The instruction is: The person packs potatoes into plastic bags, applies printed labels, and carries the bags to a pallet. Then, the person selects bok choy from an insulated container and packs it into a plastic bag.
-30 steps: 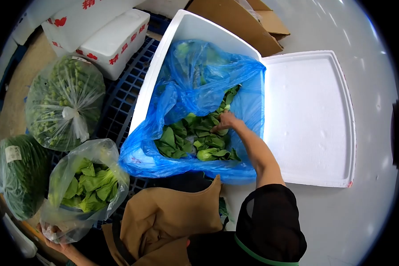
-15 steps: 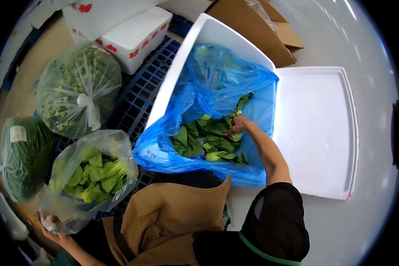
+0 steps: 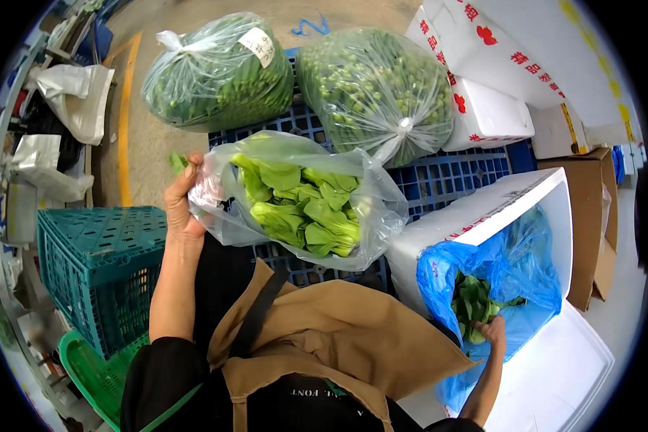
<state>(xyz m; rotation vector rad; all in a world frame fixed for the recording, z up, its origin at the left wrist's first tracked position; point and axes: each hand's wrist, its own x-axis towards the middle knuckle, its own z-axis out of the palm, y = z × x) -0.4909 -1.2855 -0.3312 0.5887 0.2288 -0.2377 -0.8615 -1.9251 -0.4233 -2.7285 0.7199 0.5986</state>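
My left hand grips the gathered edge of a clear plastic bag, whose open mouth shows light green leafy vegetables. A bit of leaf shows beside its fingertips. On the right, my right hand is inside a white foam box lined with a blue plastic bag. Its fingers are closed on dark leafy greens, the fingertips partly hidden among the leaves.
Two tied bags of green vegetables sit on a blue pallet. Teal crate and green basket stand left. Foam boxes, a cardboard box and the foam lid are right.
The view has swung left, so the foam box now sits lower right. My left hand has raised its edge of the clear bag. My right hand stays among the greens in the box.
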